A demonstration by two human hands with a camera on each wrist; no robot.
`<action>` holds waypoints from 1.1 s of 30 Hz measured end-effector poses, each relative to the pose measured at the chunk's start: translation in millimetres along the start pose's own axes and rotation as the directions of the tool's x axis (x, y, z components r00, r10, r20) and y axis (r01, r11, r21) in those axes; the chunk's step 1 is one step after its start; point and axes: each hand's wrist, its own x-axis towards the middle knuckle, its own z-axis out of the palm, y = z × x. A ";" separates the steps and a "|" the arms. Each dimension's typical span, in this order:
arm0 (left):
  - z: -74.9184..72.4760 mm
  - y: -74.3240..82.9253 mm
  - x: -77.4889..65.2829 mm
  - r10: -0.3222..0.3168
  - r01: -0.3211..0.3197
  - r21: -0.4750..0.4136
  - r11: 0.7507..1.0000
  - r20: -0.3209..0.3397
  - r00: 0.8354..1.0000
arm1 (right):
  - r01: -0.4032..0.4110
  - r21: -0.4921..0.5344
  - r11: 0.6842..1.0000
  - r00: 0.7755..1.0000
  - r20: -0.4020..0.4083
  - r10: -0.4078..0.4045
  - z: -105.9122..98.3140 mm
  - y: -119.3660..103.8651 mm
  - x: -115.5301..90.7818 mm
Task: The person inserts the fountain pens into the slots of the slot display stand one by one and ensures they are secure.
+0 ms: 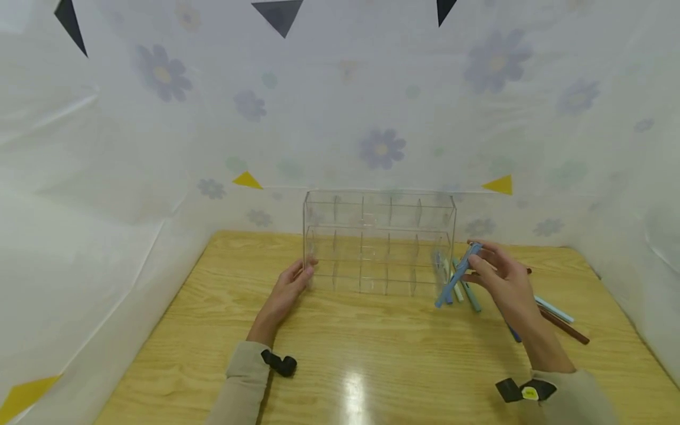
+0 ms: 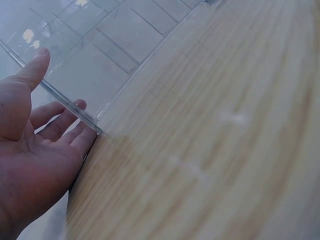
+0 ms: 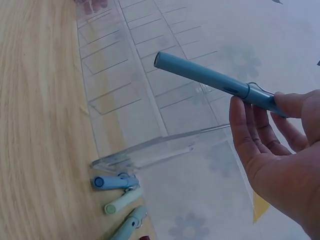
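Note:
A clear plastic compartment rack [image 1: 366,277] stands on the wooden table, divided into rows of small cells. My left hand [image 1: 284,290] holds its left side; in the left wrist view the thumb [image 2: 36,70] lies across the near face and the fingers reach behind the edge. Past the rack's right end, my right hand [image 1: 512,286] pinches a blue capped pen [image 3: 205,76] by its clip end. The pen is tilted in the air, its other end pointing down and left in the head view.
Beside the rack's right end lie a blue pen [image 3: 114,182], a pale green pen [image 3: 123,201] and a green pen [image 3: 129,225]. Farther right are a light blue pen [image 1: 555,309] and a brown pen [image 1: 565,326]. A flower-printed white sheet [image 1: 329,106] hangs behind the table [image 1: 329,354].

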 end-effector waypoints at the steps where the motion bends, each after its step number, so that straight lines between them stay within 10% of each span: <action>1: -0.1 -0.5 0.0 -0.001 0.001 -0.002 1.000 0.002 1.000 | 0.001 0.019 1.000 1.000 -0.007 -0.001 2.8 -1.2 2.2; 33: 8.2 -2.0 -6.9 0.006 -0.008 -0.047 0.999 -0.036 0.999 | 0.224 0.267 0.937 0.972 -0.135 -0.193 64.2 -33.9 83.7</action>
